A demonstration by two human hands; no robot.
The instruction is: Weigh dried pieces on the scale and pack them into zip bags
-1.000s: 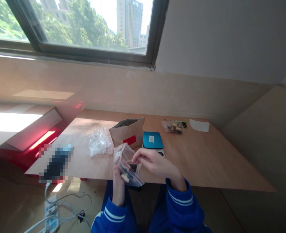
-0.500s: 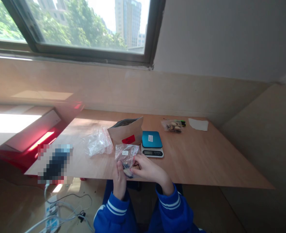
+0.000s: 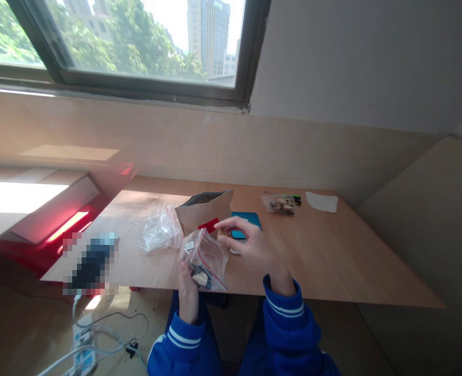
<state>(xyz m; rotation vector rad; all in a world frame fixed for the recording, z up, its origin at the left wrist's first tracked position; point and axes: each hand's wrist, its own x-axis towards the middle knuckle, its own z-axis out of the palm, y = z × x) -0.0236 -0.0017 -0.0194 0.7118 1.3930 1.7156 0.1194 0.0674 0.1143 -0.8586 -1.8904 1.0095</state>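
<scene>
My left hand [image 3: 188,293] grips a clear zip bag [image 3: 211,253] by its left side, above the table's front edge. The bag's red-lined mouth gapes to the right, and pale and dark slices lie at its bottom. My right hand [image 3: 250,243] is raised beyond the bag's mouth, thumb and fingers pinching a small brownish piece [image 3: 223,233] whose kind is too small to make out. Behind that hand sits a digital scale [image 3: 250,218] with a blue top; the hand hides its display. A brown paper pouch [image 3: 205,211] with a red label stands open just behind the bag.
Crumpled clear plastic bags [image 3: 158,230] lie left of the pouch. At the back right are a filled zip bag [image 3: 281,203] of slices, a dark and green item [image 3: 296,199] and white paper [image 3: 322,202]. A blurred-out device [image 3: 90,263] with a cable rests at the left edge.
My right hand has come out of the zip bag with a small brownish piece and moved up and right, over the scale. The bag has tilted and its mouth now faces right.
</scene>
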